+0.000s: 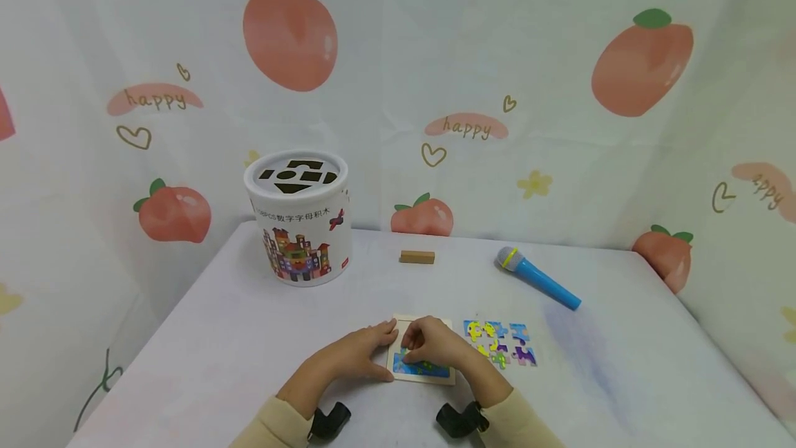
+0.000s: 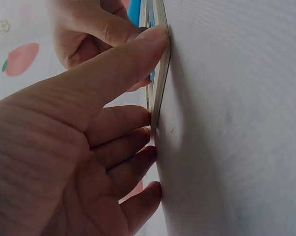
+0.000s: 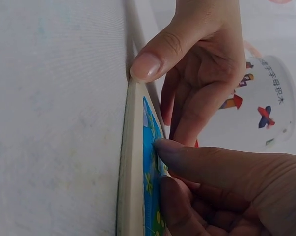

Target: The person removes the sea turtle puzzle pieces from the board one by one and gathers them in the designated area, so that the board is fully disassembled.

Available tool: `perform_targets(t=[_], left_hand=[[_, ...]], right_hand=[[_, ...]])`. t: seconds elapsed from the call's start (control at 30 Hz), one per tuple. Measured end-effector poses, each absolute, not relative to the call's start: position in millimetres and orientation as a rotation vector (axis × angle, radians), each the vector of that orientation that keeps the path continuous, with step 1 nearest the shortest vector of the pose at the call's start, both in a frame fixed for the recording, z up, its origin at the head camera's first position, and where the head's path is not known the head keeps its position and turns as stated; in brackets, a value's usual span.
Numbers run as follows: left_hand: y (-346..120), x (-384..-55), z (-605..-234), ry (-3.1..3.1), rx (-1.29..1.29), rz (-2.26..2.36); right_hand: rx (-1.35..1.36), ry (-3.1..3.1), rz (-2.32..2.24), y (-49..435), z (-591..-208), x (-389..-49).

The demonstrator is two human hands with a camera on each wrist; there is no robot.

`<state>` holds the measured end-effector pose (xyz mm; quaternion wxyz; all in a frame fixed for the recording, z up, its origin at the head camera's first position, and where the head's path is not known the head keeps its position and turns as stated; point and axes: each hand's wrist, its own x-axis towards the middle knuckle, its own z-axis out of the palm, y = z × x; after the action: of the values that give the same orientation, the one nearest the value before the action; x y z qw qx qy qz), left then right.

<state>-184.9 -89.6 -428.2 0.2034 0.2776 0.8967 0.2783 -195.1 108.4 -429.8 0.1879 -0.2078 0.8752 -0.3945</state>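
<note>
A wooden puzzle frame [image 1: 423, 380] lies on the table, its near part filled with blue picture pieces [image 1: 404, 366]. My left hand [image 1: 357, 355] rests at its left side, thumb on the near corner and extended fingers along the edge. Over the frame, my right hand [image 1: 435, 343] pinches a puzzle piece [image 3: 161, 166] between thumb and index finger, low against the picture; the fingers hide most of that piece. To the right of the frame lie several loose jigsaw pieces [image 1: 524, 355], blue, yellow and purple.
A white block bucket [image 1: 305, 227] with a shape-cut lid stands at the back left. Behind the frame lies a small wooden block [image 1: 417, 257]. A blue toy microphone [image 1: 541, 278] lies at the back right of the table [image 1: 249, 344].
</note>
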Motion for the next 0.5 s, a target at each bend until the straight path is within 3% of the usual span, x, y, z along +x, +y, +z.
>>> perform_targets(t=[0.5], left_hand=[[-90.7,-183.9,-430.6,2.510,0.811,0.780]], right_hand=[[-0.625,2.370,-1.198,114.8,-429.2,-195.5]])
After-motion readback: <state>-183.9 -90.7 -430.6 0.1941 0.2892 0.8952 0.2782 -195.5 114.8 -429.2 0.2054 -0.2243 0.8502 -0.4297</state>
